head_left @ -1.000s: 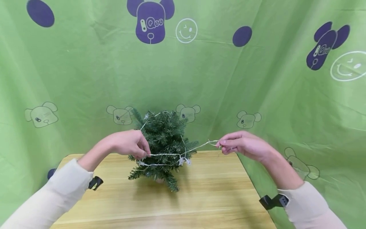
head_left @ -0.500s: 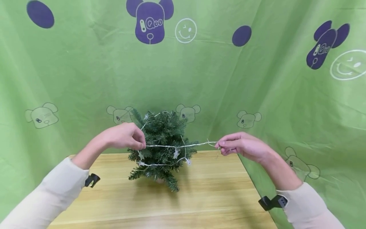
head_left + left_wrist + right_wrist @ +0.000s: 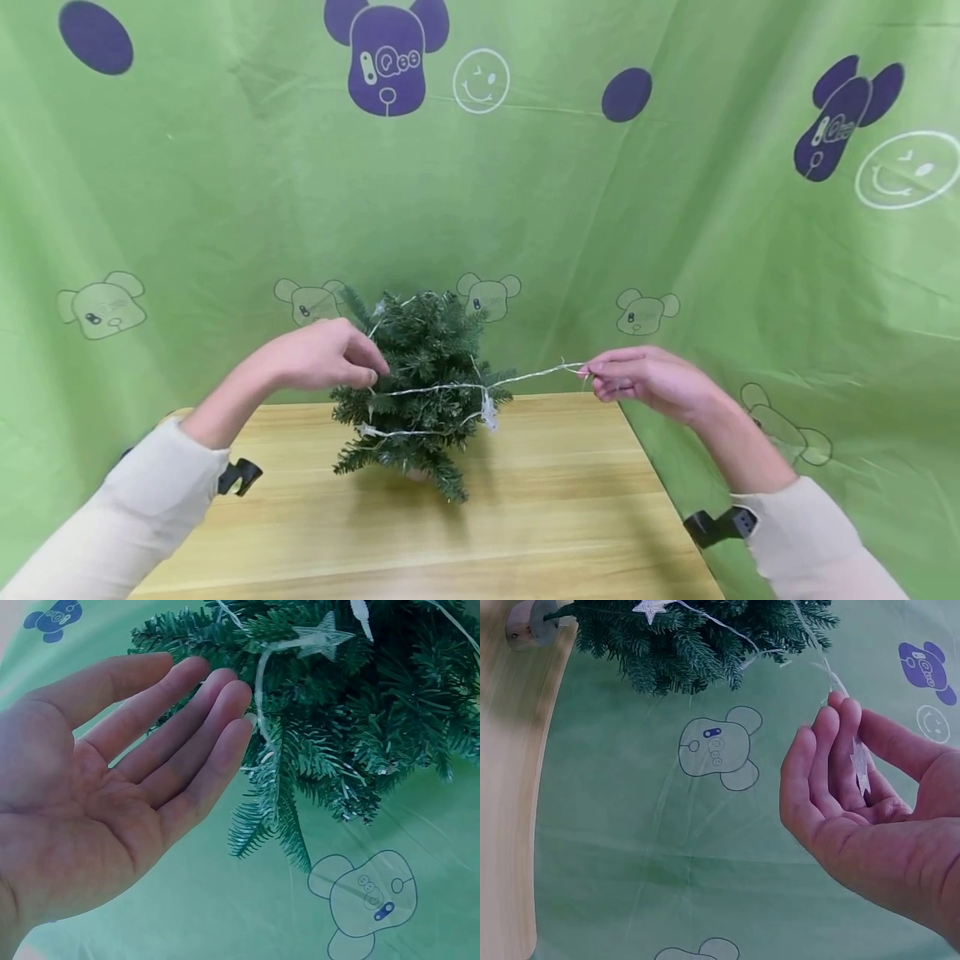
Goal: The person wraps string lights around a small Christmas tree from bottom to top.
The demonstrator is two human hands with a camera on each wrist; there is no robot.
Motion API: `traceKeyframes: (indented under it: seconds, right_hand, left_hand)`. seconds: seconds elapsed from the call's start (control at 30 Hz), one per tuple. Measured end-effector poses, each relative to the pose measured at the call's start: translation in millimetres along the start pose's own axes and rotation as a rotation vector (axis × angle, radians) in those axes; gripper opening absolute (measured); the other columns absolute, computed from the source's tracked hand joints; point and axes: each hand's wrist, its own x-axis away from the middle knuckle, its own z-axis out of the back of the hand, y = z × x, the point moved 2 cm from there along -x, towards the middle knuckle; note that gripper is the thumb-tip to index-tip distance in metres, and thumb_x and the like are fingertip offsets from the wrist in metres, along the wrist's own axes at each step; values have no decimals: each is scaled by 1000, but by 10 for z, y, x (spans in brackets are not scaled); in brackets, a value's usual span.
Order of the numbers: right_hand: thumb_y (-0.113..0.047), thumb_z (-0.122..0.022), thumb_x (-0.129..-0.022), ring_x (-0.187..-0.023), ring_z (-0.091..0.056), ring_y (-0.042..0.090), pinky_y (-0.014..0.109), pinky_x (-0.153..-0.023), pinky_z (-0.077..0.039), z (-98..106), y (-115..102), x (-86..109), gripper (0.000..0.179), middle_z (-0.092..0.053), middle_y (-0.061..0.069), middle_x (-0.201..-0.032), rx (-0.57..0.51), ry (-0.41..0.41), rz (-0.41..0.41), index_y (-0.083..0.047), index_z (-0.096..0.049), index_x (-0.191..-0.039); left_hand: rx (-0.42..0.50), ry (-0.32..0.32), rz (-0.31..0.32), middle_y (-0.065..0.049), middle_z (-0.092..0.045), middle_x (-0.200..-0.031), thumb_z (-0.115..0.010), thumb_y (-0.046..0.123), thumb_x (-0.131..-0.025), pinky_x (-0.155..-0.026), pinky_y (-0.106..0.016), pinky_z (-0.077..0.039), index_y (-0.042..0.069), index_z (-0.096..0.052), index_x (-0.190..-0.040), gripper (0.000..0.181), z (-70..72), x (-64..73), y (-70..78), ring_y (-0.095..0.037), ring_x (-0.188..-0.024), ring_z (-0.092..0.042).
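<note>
A small artificial Christmas tree (image 3: 435, 337) stands on the wooden table. A string of star lights (image 3: 525, 377) loops around it and stretches across its front to my right hand (image 3: 652, 381). The thumb and fingertips of that hand pinch the wire, right of the tree; in the right wrist view a clear star (image 3: 861, 771) lies inside the fingers. My left hand (image 3: 318, 357) is at the tree's left side, its thumb apart from the fingers. In the left wrist view its relaxed fingers are beside the branches and the wire, near another star light (image 3: 326, 639), with nothing in the palm.
The light wood table (image 3: 555, 500) extends in front of the tree. A green cloth (image 3: 525, 208) with printed bear heads hangs behind and at the sides. The tree's round base (image 3: 531, 624) shows in the right wrist view.
My left hand rose with the string, then let it go, and the wire's left part sagged slightly against the tree. My right hand keeps its pinch and has shifted a little to the right.
</note>
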Motion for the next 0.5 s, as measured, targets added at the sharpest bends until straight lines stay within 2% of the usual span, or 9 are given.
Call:
traceKeyframes:
  seconds: [0.17,0.3,0.4,0.5]
  right_hand:
    - [-13,-57,-101,-92,-68,15,30,-94,-57,-14,12,-135,25,-72,3,-100,-11,43,-20,1,-65,-120]
    - [-11,-56,-102,-91,-68,14,29,-92,-58,-5,52,-223,31,-71,2,-99,-49,82,-34,8,-59,-125]
    - [-11,-56,-102,-90,-67,13,28,-91,-58,9,78,-258,31,-71,1,-99,-79,103,-44,8,-58,-126]
    - [-12,-56,-102,-91,-67,13,27,-91,-57,19,91,-278,27,-70,1,-99,-90,105,-45,4,-62,-123]
  left_hand:
    - [8,128,24,-9,-74,-118,-65,20,-97,-88,-45,-58,9,-70,-124,30,35,-2,-14,-21,-99,-71]
    - [26,263,58,-11,-74,-119,-65,22,-97,-97,-51,-55,8,-69,-124,31,22,-58,-19,-28,-107,-70]
    - [74,367,85,-14,-73,-121,-65,21,-96,-98,-53,-54,9,-65,-129,35,1,-110,-5,-31,-110,-69]
    - [135,461,82,-16,-71,-123,-66,18,-95,-95,-52,-56,10,-62,-134,40,-44,-161,43,-31,-110,-69]
